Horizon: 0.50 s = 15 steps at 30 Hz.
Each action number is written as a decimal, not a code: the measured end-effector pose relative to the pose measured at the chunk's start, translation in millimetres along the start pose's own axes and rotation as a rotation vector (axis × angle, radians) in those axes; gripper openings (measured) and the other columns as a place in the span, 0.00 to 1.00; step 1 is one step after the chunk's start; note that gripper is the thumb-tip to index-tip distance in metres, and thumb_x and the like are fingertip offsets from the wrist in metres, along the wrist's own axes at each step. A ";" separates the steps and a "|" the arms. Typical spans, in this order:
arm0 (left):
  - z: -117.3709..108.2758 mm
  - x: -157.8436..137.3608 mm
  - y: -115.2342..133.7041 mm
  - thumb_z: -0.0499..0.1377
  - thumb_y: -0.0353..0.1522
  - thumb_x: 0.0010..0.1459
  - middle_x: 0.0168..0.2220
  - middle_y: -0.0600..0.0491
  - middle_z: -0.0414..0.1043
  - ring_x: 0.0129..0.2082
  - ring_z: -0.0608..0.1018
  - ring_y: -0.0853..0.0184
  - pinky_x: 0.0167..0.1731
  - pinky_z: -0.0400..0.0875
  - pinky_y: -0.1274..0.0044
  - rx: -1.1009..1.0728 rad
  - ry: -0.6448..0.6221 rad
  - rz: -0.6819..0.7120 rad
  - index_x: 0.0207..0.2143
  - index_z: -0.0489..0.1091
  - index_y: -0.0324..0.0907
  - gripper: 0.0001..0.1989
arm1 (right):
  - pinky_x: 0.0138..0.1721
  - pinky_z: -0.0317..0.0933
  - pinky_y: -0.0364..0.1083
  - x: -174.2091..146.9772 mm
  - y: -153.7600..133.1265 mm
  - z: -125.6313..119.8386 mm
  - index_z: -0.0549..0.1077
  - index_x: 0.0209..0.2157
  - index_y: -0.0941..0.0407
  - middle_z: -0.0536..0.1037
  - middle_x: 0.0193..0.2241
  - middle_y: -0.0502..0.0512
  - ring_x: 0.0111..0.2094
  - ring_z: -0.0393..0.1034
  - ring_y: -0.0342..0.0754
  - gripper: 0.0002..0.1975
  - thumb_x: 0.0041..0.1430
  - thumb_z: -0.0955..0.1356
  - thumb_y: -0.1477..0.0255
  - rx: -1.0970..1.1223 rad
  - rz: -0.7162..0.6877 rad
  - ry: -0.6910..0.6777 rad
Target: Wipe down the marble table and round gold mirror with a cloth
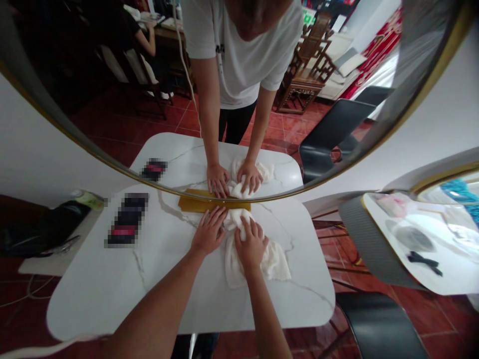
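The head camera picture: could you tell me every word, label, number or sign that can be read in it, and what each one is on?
No text can be read.
Dark mark on the white shirt in the mirror: too blurred.
Green-and-white patch near the mirror's top: too blurred.
Dark item on the table: pixelated.
White cloth under the right hand: no lettering visible.

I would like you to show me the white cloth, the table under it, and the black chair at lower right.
White cloth [277,264], head view: loose lower right part.
Table [219,306], head view: bare top near its front edge.
Black chair [381,323], head view: middle of its visible surface.
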<state>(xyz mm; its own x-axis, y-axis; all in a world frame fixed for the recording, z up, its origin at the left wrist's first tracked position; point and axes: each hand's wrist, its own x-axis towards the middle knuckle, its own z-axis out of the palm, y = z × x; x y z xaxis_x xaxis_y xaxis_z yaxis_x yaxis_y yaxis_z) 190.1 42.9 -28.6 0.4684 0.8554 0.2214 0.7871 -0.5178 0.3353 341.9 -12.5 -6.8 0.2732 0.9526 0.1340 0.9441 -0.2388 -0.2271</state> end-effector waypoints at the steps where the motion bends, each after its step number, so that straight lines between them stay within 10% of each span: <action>1: 0.1 0.0 -0.3 0.50 0.28 0.56 0.64 0.52 0.53 0.65 0.54 0.61 0.64 0.45 0.61 0.001 -0.004 -0.001 0.64 0.50 0.45 0.32 | 0.48 0.52 0.55 4.7 0.9 0.2 0.61 0.59 0.43 0.65 0.57 0.53 0.55 0.55 0.55 0.22 0.63 0.59 0.64 0.003 0.011 0.004; 15: -0.7 -0.5 1.2 0.50 0.28 0.55 0.65 0.54 0.52 0.65 0.53 0.62 0.64 0.43 0.62 0.011 -0.020 -0.004 0.64 0.51 0.46 0.32 | 0.48 0.50 0.54 44.1 13.7 -3.8 0.62 0.58 0.45 0.68 0.54 0.54 0.54 0.56 0.54 0.22 0.63 0.59 0.65 0.017 0.053 0.027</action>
<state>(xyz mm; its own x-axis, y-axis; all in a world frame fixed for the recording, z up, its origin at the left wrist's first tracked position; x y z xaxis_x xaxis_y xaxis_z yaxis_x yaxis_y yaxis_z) 190.6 41.8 -27.7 0.4733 0.8574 0.2021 0.7930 -0.5146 0.3261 367.6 25.4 -0.4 0.3274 0.9334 0.1470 0.9251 -0.2849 -0.2512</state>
